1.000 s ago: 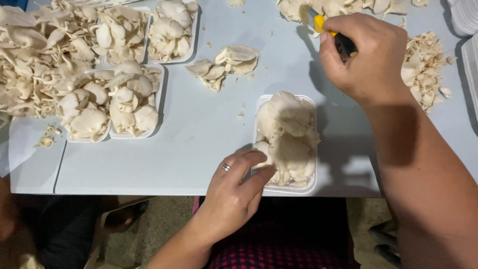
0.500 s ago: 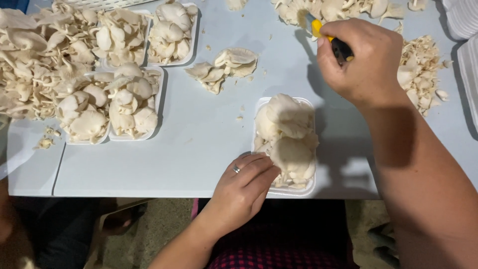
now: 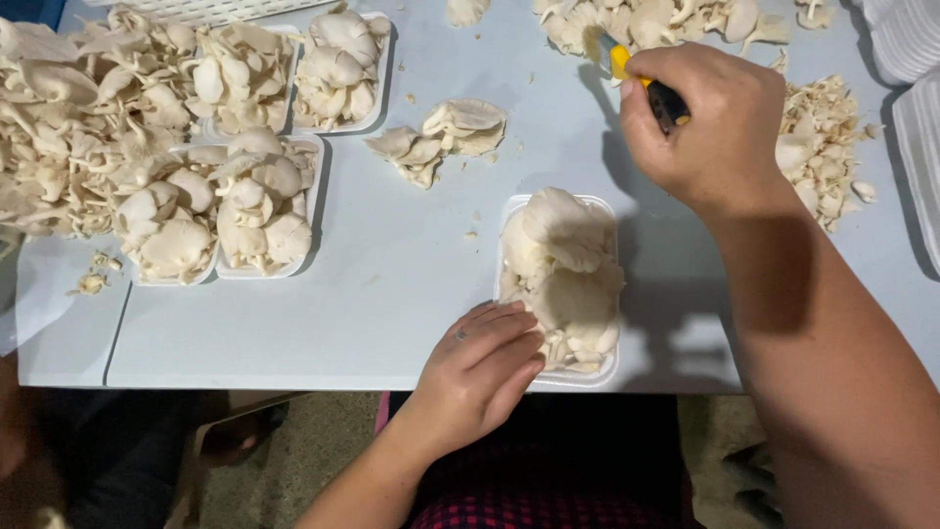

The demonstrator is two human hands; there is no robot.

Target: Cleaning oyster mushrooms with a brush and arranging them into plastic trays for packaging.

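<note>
Both hands are on the pale blue table, and each one has its own work. My right hand is closed in a fist around a small knife with a yellow and black handle; the blade end points away from me toward the loose heap of white oyster mushrooms at the far edge, so I judge the knife is held ready near the uncut pieces. My left hand lies with the fingers together and slightly curled, pressing on the near left corner of the white foam tray filled with oyster mushrooms. This tray sits directly before me at the table edge, and the hand probably keeps it from sliding and holds the caps inside.

On my left, a big pile of mushroom clusters lies beside four filled foam trays, which are set close together, touching, as finished ones kept aside. A small bunch of mushrooms waits alone between those trays and my tray. On my right, a heap of cut stem trimmings is kept apart from the good caps. A stack of empty white foam trays stands at the far right.
</note>
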